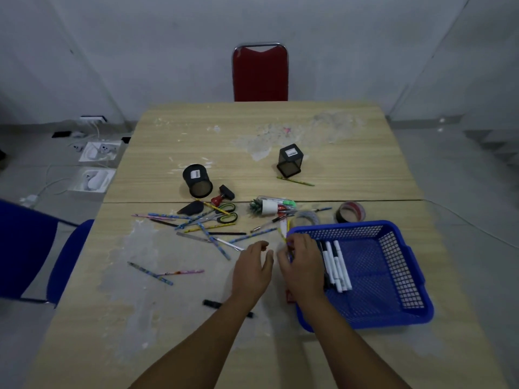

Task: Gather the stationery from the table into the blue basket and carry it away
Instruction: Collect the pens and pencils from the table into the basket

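Gathering step, early: white markers [337, 266] already in blue basket [398, 321]. Right hand [302, 265] pinches pens at basket's left rim; left hand [252, 269] released beside it. Next: drop pens in basket.

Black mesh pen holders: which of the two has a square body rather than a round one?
The square black mesh pen holder far right near the green pencil; the round black mesh pen holder lies left, beside the red-handled stamp.

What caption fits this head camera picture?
Two hands, left hand and right hand, gather pencils beside a blue basket holding white markers.

two pen cups [197, 181], two tape rolls [350, 212], maybe four markers [335, 265]
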